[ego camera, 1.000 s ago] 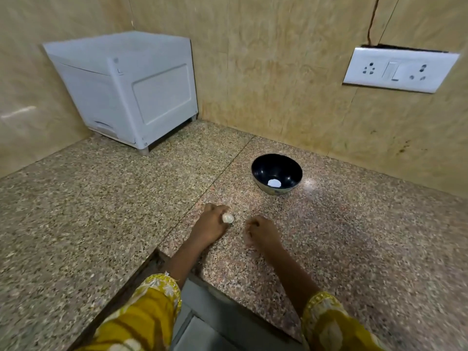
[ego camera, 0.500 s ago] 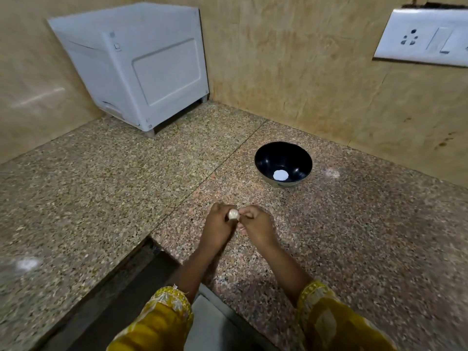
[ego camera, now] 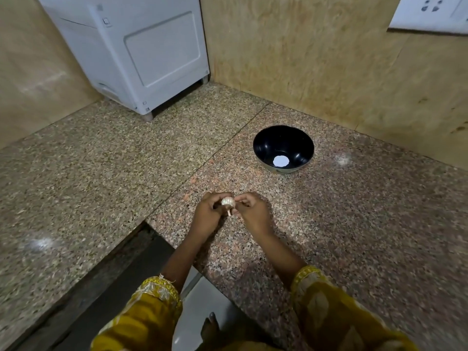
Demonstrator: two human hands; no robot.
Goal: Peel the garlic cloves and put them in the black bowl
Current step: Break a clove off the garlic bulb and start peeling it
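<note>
A small whitish garlic bulb (ego camera: 227, 201) with a short stalk pointing down is held just above the granite counter (ego camera: 101, 173). My left hand (ego camera: 208, 214) grips it from the left, fingers curled round it. My right hand (ego camera: 250, 211) pinches its right side with thumb and fingertips. The black bowl (ego camera: 283, 148) stands beyond my hands, to the right, near the wall. Only a bright round light spot shows inside it.
A white box-shaped appliance (ego camera: 141, 51) stands in the back left corner on short feet. A white socket plate (ego camera: 430, 13) is on the wall at the upper right. The counter's inner corner edge drops off just below my left forearm.
My right hand has come across to join the left on the garlic, and both have lifted slightly off the counter. The camera has tilted down and moved closer.
</note>
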